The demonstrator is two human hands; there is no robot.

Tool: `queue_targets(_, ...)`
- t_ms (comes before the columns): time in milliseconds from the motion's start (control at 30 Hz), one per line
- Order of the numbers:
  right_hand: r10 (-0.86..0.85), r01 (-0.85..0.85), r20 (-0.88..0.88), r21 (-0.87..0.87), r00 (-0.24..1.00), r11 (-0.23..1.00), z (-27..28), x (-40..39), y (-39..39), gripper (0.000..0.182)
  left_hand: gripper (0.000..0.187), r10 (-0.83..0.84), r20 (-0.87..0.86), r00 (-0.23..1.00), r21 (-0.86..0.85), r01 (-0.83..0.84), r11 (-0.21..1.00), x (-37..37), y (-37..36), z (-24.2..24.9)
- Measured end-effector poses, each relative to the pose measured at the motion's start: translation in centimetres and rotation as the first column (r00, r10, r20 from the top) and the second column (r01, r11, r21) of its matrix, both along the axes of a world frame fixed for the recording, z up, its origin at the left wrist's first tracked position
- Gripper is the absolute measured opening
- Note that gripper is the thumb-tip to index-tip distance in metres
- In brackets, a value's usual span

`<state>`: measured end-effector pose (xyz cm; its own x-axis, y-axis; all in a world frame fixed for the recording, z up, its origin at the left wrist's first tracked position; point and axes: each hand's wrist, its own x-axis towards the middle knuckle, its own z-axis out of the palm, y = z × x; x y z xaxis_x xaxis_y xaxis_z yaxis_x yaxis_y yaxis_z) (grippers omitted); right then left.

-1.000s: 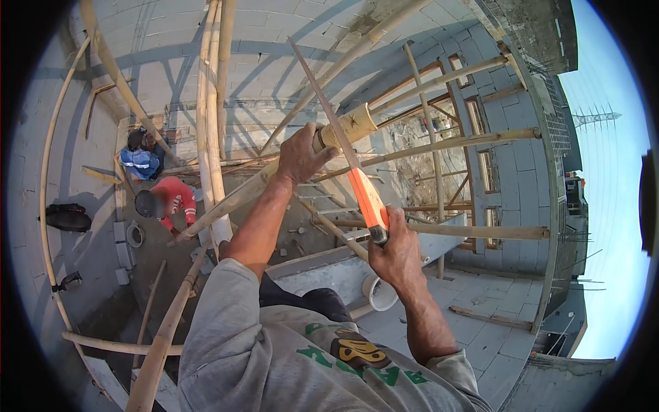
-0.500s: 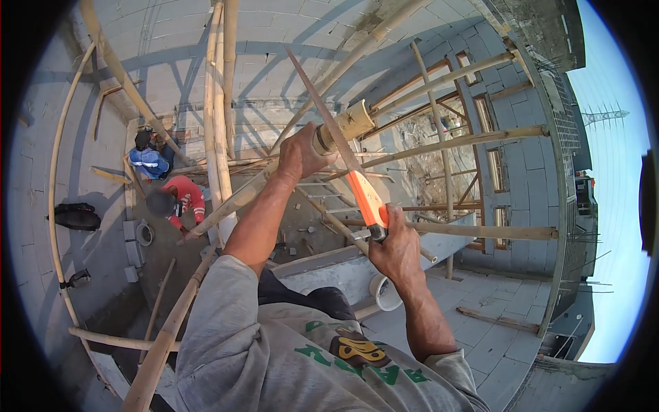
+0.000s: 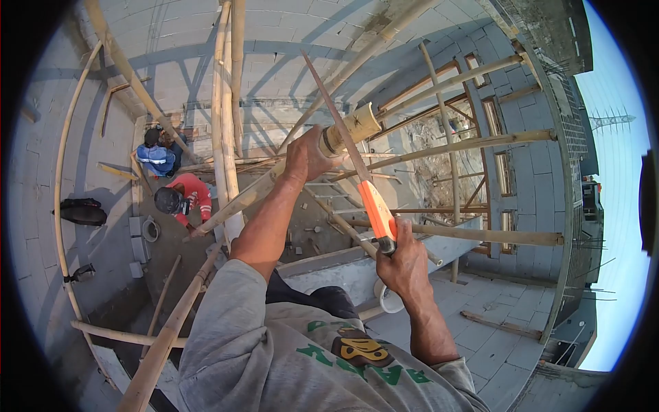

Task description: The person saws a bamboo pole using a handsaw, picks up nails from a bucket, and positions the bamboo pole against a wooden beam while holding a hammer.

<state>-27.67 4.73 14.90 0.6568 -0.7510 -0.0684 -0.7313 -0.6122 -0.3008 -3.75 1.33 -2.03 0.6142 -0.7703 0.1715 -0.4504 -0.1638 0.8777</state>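
My left hand (image 3: pixel 307 155) is wrapped round a thick bamboo pole (image 3: pixel 257 189) close to its cut upper end. Across the pole, just beyond that hand, lies the rusty blade of a hand saw (image 3: pixel 343 137), its tip pointing up and away. My right hand (image 3: pixel 403 259) grips the saw's orange and black handle, below and right of the pole end. Whether the teeth have entered the bamboo cannot be made out. The pole slants down to the left, past my left forearm.
Bamboo scaffold poles (image 3: pixel 460 145) cross on both sides, with a long one (image 3: pixel 165 329) at lower left. Down on the floor, one person in red (image 3: pixel 189 196) and another in blue (image 3: pixel 156 159) crouch. A white bucket (image 3: pixel 390 296) sits under my right forearm, near a grey block wall (image 3: pixel 494 309).
The saw has slid a little back toward my body across the bamboo, with my right hand. My left hand keeps its hold. The whole view has shifted slightly.
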Motion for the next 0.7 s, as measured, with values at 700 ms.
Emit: queue_targets(700,0.063,-0.065,-0.03,-0.102,0.998,0.993,-2.0,4.4,-2.6,0.051,0.058,-0.002,-0.063,0.998,-0.002,0.002,1.0,-0.8,0.0,-0.2)
